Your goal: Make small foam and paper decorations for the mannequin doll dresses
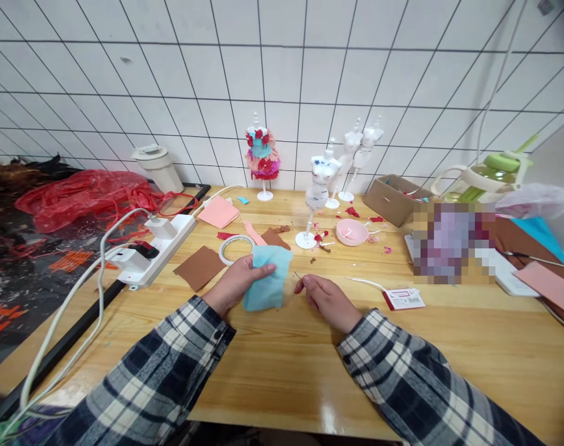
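Note:
My left hand [235, 282] grips a light blue sheet, crepe paper or cloth [267, 282], thumb on top, and holds it above the wooden table. Just right of the sheet, the fingers of my right hand [323, 296] are pinched together. A thin, short sliver sticks out at their tips, too small to name. Behind the sheet lies a roll of white tape [223, 253], with a brown square sheet [199, 268] to its left. A small white dress form [317, 195] with blue marks stands beyond my hands.
A dressed form [263, 155] and two bare ones stand by the tiled wall. A pink bowl [351, 232], scraps, a cardboard box [393, 201] and a white-and-red tag [405, 298] lie to the right. A power strip [163, 251] with cables runs along the left edge.

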Demonstrator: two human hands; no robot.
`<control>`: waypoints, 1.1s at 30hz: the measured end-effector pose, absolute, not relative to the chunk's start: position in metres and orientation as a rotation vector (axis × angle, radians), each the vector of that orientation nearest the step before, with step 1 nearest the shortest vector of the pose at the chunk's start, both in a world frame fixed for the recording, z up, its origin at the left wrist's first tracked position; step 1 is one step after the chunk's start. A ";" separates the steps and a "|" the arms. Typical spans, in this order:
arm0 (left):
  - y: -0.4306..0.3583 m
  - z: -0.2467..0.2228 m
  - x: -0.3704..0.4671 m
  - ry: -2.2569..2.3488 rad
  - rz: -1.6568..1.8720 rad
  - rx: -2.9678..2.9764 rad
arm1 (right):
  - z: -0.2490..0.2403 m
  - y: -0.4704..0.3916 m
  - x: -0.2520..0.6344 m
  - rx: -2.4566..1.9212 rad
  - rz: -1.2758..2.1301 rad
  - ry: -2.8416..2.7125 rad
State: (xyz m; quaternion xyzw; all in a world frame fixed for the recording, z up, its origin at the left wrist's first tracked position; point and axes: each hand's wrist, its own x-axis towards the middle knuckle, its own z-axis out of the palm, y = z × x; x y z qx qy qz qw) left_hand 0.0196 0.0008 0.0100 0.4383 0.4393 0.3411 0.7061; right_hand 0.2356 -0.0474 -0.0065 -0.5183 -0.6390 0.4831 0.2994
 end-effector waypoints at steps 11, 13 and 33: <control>-0.011 0.013 0.038 1.049 0.913 1.271 | -0.003 -0.052 0.228 -1.215 1.324 -1.585; -0.013 0.012 0.040 1.038 0.874 1.326 | -0.006 -0.051 0.227 -1.259 1.309 -1.527; -0.010 0.019 0.034 0.681 0.652 0.814 | 0.009 -0.055 0.246 -1.194 0.558 -2.139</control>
